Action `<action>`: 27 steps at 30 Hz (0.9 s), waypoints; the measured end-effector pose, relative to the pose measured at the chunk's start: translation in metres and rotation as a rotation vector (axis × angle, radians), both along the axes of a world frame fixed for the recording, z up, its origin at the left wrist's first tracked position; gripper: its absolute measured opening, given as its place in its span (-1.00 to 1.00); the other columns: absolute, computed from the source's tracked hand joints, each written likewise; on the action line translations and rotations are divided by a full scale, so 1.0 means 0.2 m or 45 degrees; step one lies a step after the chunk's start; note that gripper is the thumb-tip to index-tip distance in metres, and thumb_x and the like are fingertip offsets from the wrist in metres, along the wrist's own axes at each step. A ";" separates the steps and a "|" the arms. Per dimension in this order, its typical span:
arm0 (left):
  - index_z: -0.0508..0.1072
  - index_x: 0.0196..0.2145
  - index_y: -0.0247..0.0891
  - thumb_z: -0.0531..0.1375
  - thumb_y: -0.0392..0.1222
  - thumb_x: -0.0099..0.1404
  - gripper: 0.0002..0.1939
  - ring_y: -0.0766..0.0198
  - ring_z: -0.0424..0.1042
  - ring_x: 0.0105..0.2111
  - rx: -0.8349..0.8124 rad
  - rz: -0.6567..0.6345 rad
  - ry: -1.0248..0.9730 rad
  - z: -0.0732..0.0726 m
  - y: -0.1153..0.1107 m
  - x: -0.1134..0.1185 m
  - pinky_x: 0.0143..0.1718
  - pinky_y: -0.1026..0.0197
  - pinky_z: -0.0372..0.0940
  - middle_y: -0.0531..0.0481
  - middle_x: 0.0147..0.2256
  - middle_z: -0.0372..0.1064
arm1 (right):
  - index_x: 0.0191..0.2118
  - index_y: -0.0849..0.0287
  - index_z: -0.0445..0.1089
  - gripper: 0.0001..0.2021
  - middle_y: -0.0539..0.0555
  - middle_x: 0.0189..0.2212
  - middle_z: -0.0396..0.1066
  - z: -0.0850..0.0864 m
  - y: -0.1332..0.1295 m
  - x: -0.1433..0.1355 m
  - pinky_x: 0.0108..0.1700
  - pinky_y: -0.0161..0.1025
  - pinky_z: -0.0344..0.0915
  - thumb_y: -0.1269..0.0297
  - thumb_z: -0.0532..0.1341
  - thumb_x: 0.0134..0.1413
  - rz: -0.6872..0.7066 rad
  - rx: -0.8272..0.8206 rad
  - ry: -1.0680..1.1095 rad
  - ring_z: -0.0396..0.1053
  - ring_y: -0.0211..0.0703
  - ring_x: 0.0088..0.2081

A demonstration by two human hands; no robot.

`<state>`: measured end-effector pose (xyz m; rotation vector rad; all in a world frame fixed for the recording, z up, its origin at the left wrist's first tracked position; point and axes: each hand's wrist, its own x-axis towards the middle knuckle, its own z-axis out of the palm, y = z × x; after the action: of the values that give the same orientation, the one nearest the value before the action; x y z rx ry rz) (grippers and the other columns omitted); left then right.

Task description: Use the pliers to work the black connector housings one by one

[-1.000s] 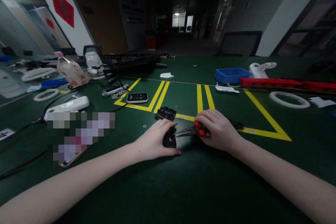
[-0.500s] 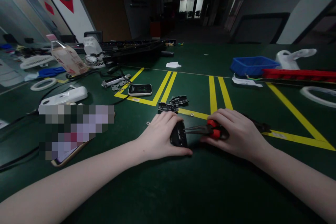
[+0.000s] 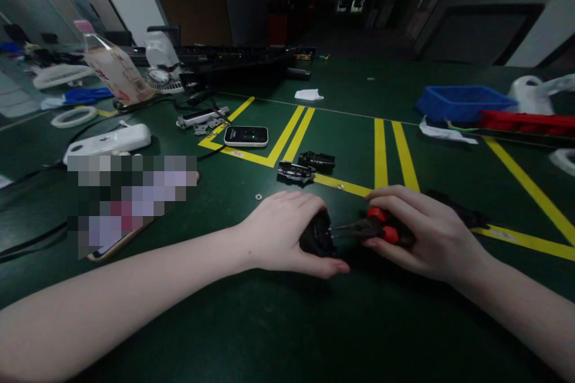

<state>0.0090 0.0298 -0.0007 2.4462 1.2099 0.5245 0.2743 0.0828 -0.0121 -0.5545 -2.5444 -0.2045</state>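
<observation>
My left hand [image 3: 287, 233] is wrapped round a black plastic part [image 3: 318, 234], with the thumb along its near side. In my right hand [image 3: 422, 230] are needle-nose pliers [image 3: 359, 228] with red-and-black handles. Their thin jaws point left and reach the right face of the black part; whether they grip something small there I cannot tell. Just beyond my left hand lie two dark, open shell-like pieces [image 3: 296, 172]. Small metal rings [image 3: 258, 197] rest on the green table nearby.
At left are a blurred-out phone [image 3: 135, 209], a white handheld device [image 3: 108, 142] and a tilted bottle [image 3: 114, 69]. A small black device with a green light [image 3: 245, 136] sits ahead. Far right stand a blue bin [image 3: 465, 103] and a red strip [image 3: 523, 122]. Yellow tape marks the table [image 3: 287, 323].
The view has shifted, so the hands appear slightly further right. My left hand still holds the black part, and the pliers remain at its right face.
</observation>
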 end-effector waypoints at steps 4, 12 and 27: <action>0.42 -0.14 -0.27 0.22 0.44 0.13 -0.32 0.09 0.44 -0.27 0.028 -0.020 0.012 0.00 0.00 0.00 -0.31 0.09 0.33 -0.08 -0.22 0.46 | -0.12 0.19 0.32 -0.65 0.16 -0.28 0.42 0.00 0.00 0.00 -0.34 -0.20 0.36 -0.03 0.18 0.23 0.023 0.010 -0.011 0.39 -0.13 -0.30; 0.42 -0.14 -0.29 0.22 0.45 0.13 -0.30 0.08 0.44 -0.26 0.036 -0.017 0.037 0.00 0.00 0.00 -0.26 0.06 0.35 -0.10 -0.20 0.46 | -0.15 0.18 0.33 -0.67 0.14 -0.34 0.42 0.00 0.00 -0.02 -0.37 -0.20 0.32 -0.02 0.18 0.22 0.033 0.013 -0.027 0.38 -0.13 -0.34; 0.44 -0.14 -0.30 0.17 0.46 0.17 -0.30 0.07 0.46 -0.24 0.069 -0.018 0.059 0.00 0.00 0.00 -0.25 0.08 0.34 -0.14 -0.16 0.47 | -0.17 0.19 0.32 -0.69 0.16 -0.34 0.40 0.02 -0.01 -0.04 -0.35 -0.18 0.31 0.01 0.18 0.23 0.046 0.018 -0.040 0.35 -0.11 -0.33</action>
<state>0.0088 0.0291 -0.0010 2.5233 1.2108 0.5058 0.2671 0.0812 -0.0082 -0.5037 -2.5792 -0.2194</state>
